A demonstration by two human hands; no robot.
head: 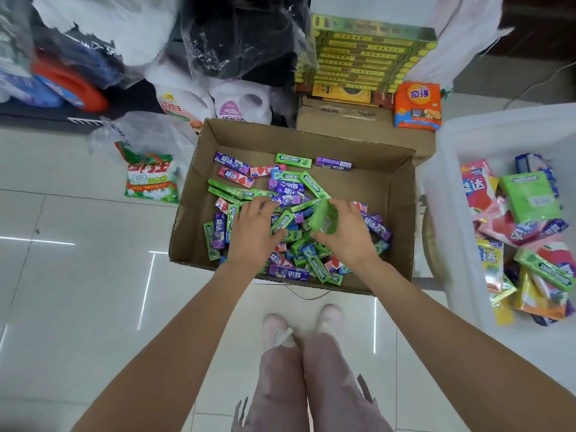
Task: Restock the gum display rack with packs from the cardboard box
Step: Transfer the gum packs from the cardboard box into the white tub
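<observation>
A small stack of green gum packs (324,218) is gripped by the right hand (346,232); the left hand (252,235) lies relaxed on loose packs. The brown cardboard box (402,219) is far from emptied, with no rack seen; a white plastic bin (442,169) stands at three o'clock.

- It looked like a shop stockroom floor.
- Detergent bottles (184,101), a washing powder bag (149,182) and stacked boxed goods (364,57) stood on pale tiles (78,275).

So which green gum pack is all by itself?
The green pack at the far wall of the cardboard box, lying flat and apart from the heap.
</observation>
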